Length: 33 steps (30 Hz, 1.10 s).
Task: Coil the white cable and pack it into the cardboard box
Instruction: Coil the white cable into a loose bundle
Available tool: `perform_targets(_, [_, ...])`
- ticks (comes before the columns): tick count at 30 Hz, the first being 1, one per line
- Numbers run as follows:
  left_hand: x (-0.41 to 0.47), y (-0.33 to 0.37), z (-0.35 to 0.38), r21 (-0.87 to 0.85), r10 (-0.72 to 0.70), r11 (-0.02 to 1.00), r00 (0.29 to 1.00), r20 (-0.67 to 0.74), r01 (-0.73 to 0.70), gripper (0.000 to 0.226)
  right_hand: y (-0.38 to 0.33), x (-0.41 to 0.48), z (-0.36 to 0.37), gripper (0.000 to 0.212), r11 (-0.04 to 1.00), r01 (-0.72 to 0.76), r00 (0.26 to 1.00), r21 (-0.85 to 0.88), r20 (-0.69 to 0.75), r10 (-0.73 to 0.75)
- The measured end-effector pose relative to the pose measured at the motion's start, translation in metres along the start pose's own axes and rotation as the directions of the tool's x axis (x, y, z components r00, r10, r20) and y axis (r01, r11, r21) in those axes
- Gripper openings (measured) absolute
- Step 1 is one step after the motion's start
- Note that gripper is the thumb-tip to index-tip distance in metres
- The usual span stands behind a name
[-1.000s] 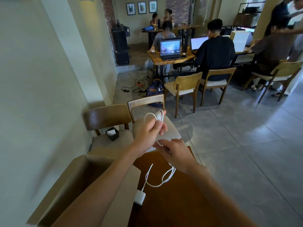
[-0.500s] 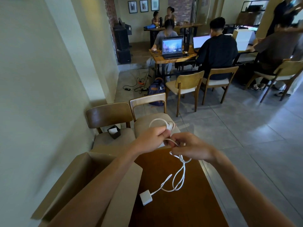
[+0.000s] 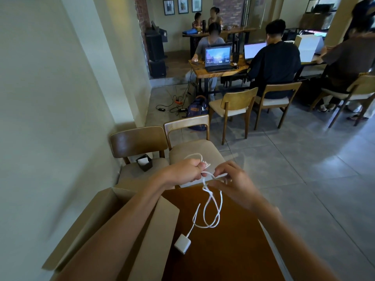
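Note:
My left hand is closed around a small bundle of coiled white cable, with a loop sticking out above the fist. My right hand pinches a strand of the same cable just to the right. From both hands the loose cable hangs in twisted loops down to a white square adapter lying on the brown table. The open cardboard box stands at the table's left, under my left forearm, its flaps spread.
Two wooden chairs stand just beyond the table; the left seat holds a small dark container. A wall runs along the left. Further off, people sit at tables with laptops; tiled floor lies to the right.
Both hands have dropped lower and closer together. My right hand moved up from under the coil to its right side. The hanging loops grew longer and the adapter shifted right on the table.

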<state>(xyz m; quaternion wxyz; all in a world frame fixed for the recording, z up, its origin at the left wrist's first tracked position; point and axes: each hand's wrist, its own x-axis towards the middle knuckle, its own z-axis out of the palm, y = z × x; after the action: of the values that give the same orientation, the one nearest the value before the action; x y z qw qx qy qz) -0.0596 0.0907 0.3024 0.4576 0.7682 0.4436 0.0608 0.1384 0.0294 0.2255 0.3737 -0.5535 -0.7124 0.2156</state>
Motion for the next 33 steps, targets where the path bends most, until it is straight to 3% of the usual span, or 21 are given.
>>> perform_targets(3, [0.003, -0.010, -0.005, -0.267, -0.012, 0.963, 0.999, 0.040, 0.023, 0.034, 0.003, -0.006, 0.001, 0.016, 0.999, 0.010, 0.998, 0.046, 0.056, -0.012])
perform_targets(6, [0.007, -0.014, -0.009, -0.463, 0.002, 0.886, 1.000, 0.022, 0.008, 0.038, 0.009, -0.006, 0.005, 0.018, 0.998, -0.015, 1.000, 0.068, 0.009, 0.015])
perform_targets(10, [0.010, -0.015, -0.021, -0.658, -0.020, 0.753, 0.998, -0.065, -0.028, 0.036, 0.025, -0.006, 0.012, 0.022, 0.966, -0.248, 0.963, 0.073, -0.087, 0.254])
perform_targets(12, [0.011, -0.014, -0.022, -0.703, -0.028, 0.710, 0.997, -0.078, -0.035, 0.036, 0.031, -0.005, 0.016, 0.032, 0.847, -0.463, 0.864, 0.262, -0.081, 0.498])
perform_targets(14, [0.013, -0.012, -0.018, -0.735, -0.033, 0.677, 0.996, -0.083, -0.038, 0.036, 0.035, -0.003, 0.022, 0.037, 0.616, -0.579, 0.733, 0.534, 0.011, 0.680])
perform_targets(17, [0.016, -0.008, -0.015, -0.806, -0.074, 0.590, 0.992, -0.103, -0.039, 0.035, 0.038, 0.000, 0.028, 0.021, 0.301, -0.517, 0.662, 0.801, 0.151, 0.734])
perform_targets(19, [0.018, -0.004, -0.017, -0.811, -0.110, 0.582, 0.983, -0.144, -0.053, 0.035, 0.039, 0.001, 0.030, 0.012, 0.227, -0.473, 0.658, 0.851, 0.170, 0.733])
perform_targets(21, [0.019, 0.001, -0.017, -0.794, -0.169, 0.606, 0.969, -0.178, -0.040, 0.036, 0.040, 0.001, 0.031, 0.013, 0.425, -0.551, 0.701, 0.718, 0.121, 0.703])
perform_targets(23, [0.020, 0.007, -0.017, -0.783, -0.240, 0.622, 0.949, -0.202, -0.009, 0.037, 0.040, -0.003, 0.032, 0.024, 0.743, -0.529, 0.820, 0.410, 0.021, 0.573])
perform_targets(25, [0.022, 0.012, -0.016, -0.788, -0.290, 0.615, 0.932, -0.218, 0.007, 0.038, 0.037, -0.003, 0.027, 0.039, 0.959, -0.282, 0.956, 0.015, -0.072, 0.283])
perform_targets(27, [0.022, 0.014, -0.014, -0.794, -0.303, 0.607, 0.924, -0.233, -0.001, 0.037, 0.032, -0.002, 0.018, 0.040, 0.966, -0.002, 0.996, -0.258, 0.084, 0.025])
perform_targets(28, [0.022, 0.015, -0.014, -0.788, -0.303, 0.615, 0.924, -0.235, 0.002, 0.036, 0.030, 0.000, 0.014, 0.040, 0.960, 0.051, 0.979, -0.274, 0.206, 0.006])
perform_targets(30, [0.022, 0.014, -0.013, -0.767, -0.272, 0.642, 0.936, -0.224, 0.003, 0.036, 0.024, 0.003, 0.007, 0.036, 0.992, -0.043, 0.954, -0.117, 0.291, 0.076])
perform_targets(33, [0.024, 0.015, -0.012, -0.761, -0.224, 0.648, 0.951, -0.214, -0.019, 0.036, 0.004, 0.010, -0.006, 0.023, 0.909, -0.232, 0.973, 0.348, 0.102, 0.209])
